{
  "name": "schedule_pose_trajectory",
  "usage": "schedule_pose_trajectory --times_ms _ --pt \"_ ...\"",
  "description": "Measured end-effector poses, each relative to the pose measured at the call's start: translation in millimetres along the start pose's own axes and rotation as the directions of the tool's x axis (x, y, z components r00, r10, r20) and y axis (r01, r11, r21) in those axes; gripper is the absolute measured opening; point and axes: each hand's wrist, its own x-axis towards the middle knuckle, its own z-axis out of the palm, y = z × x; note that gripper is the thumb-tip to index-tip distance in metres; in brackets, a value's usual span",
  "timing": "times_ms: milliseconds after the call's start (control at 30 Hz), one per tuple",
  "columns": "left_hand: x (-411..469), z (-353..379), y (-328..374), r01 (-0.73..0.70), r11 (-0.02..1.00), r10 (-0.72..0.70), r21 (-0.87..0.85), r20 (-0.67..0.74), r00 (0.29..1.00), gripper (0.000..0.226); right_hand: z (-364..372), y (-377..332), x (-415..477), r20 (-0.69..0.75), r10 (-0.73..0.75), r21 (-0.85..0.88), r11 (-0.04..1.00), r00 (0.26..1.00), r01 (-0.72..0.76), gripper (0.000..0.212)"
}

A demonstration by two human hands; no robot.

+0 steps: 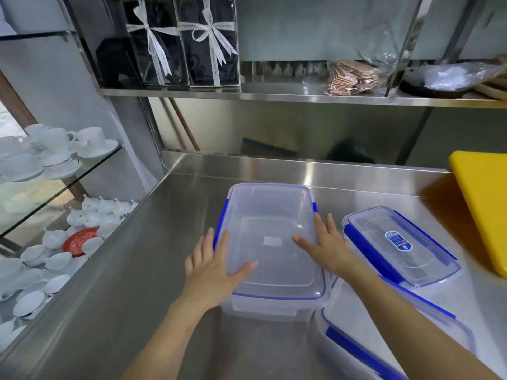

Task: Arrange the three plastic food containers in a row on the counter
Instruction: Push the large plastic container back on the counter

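A large clear plastic container with blue side clips stands lidded in the middle of the steel counter. My left hand grips its left edge, thumb on the lid. My right hand lies on its right edge, thumb on the lid, fingers spread. A smaller clear container with blue clips and a blue label sits to the right. A third clear container with blue clips lies at the near right, partly hidden under my right forearm.
A yellow cutting board lies at the far right of the counter. Glass shelves with several white cups and saucers stand to the left. A steel shelf overhead holds ribboned black boxes and bagged items.
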Motion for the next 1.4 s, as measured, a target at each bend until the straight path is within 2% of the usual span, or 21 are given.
schedule_pose_trajectory --times_ms 67,133,200,233,300,400,567,767,1000,1200,1333,1400 --pt "-2.9 -4.3 -3.5 -0.157 0.988 0.156 0.003 0.111 0.982 0.114 -4.1 -6.8 -18.7 0.010 -0.124 -0.018 0.992 0.992 0.124 0.094" --pt "-4.3 -7.4 -7.6 -0.268 0.963 0.253 0.037 0.222 0.942 0.115 -5.0 -6.5 -30.6 0.167 -0.233 -0.121 0.959 0.958 0.254 0.105" --pt "-1.8 -8.5 -12.8 -0.336 0.939 0.302 0.071 0.292 0.907 0.117 -2.8 -1.6 -34.8 0.355 -0.229 -0.268 0.904 0.907 0.333 0.113" --pt "-0.1 -9.1 -15.0 -0.359 0.929 0.315 0.092 0.311 0.896 0.117 -1.8 0.4 -35.0 0.404 -0.208 -0.326 0.877 0.891 0.353 0.116" --pt "2.8 -9.6 -17.9 -0.394 0.910 0.334 0.132 0.330 0.883 0.110 -1.2 0.3 -33.4 0.442 -0.169 -0.392 0.847 0.881 0.360 0.120" --pt "8.2 -10.1 -19.9 -0.410 0.902 0.351 0.132 0.328 0.877 0.102 -2.8 -4.0 -27.1 0.451 -0.137 -0.401 0.851 0.882 0.337 0.119" --pt "33.2 -13.4 -19.3 -0.405 0.909 0.362 0.096 0.298 0.883 0.098 -8.0 -11.7 -10.0 0.409 -0.166 -0.370 0.869 0.897 0.330 0.114" --pt "89.6 -23.1 -17.0 -0.404 0.913 0.383 0.046 0.236 0.893 0.091 -12.2 -20.9 32.3 0.303 -0.162 -0.271 0.930 0.939 0.248 0.106" --pt "134.7 -27.4 -8.6 -0.374 0.927 0.362 0.008 0.230 0.903 0.081 -7.9 -38.5 59.5 0.211 -0.148 -0.353 0.910 0.966 0.216 0.086" --pt "135.9 -20.3 -10.9 -0.388 0.922 0.383 -0.011 0.183 0.905 0.071 -1.9 -39.6 60.6 0.191 -0.127 -0.408 0.892 0.973 0.196 0.081" --pt "120.9 -9.9 -12.6 -0.413 0.902 0.407 0.130 0.069 0.911 0.059 2.4 -36.8 52.4 0.097 -0.160 -0.543 0.818 0.982 0.187 0.077" --pt "110.5 -3.5 -14.5 -0.405 0.887 0.418 0.221 -0.013 0.908 0.056 3.4 -30.2 40.4 0.032 -0.165 -0.531 0.833 0.986 0.156 0.077"
